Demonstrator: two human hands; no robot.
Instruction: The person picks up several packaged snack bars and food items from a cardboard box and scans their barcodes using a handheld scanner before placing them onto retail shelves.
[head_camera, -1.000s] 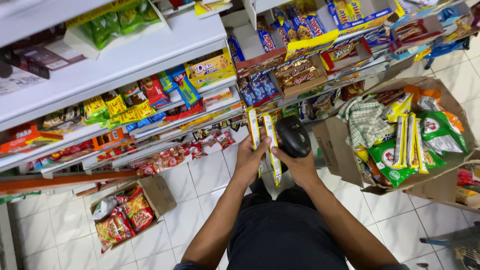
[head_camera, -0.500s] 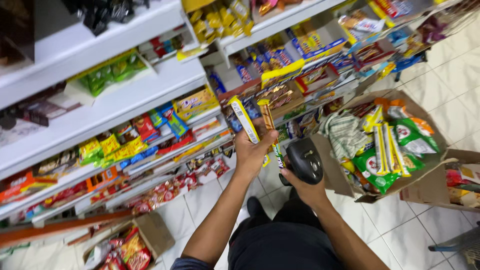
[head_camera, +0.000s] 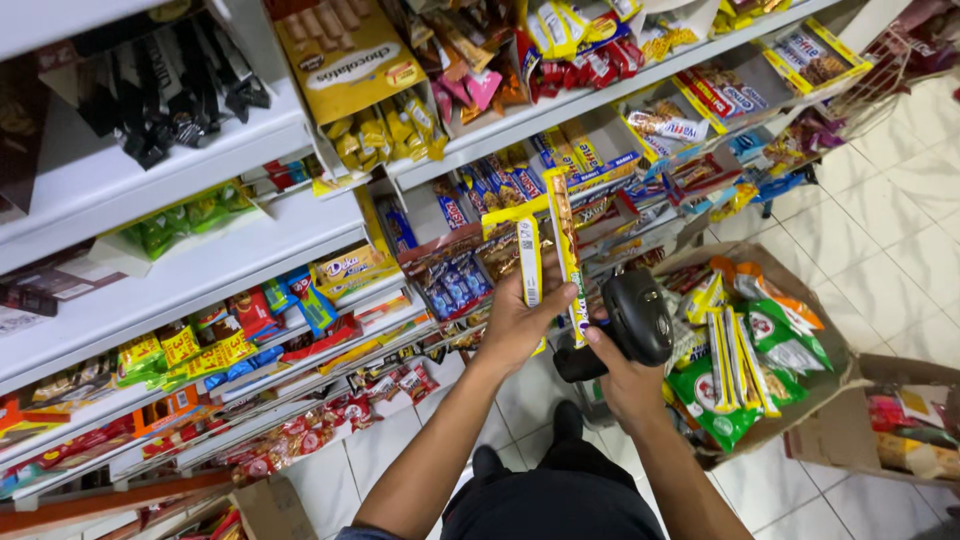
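Fingers of the left hand (head_camera: 515, 325) wrap two long, narrow yellow snack packets (head_camera: 548, 255), held upright and fanned apart in front of the white shop shelves (head_camera: 200, 265). Just right of them, the right hand (head_camera: 625, 375) grips a black handheld barcode scanner (head_camera: 640, 318), its head almost touching the nearer packet. Behind the scanner sits an open brown cardboard box (head_camera: 800, 425) of green, orange and yellow bags. A large tan biscuit box (head_camera: 345, 60) stands on the shelf above.

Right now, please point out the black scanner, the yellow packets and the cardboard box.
black scanner (head_camera: 640, 318): head view, top of its head.
yellow packets (head_camera: 530, 262): head view, the left packet's middle.
cardboard box (head_camera: 825, 425): head view, front wall.
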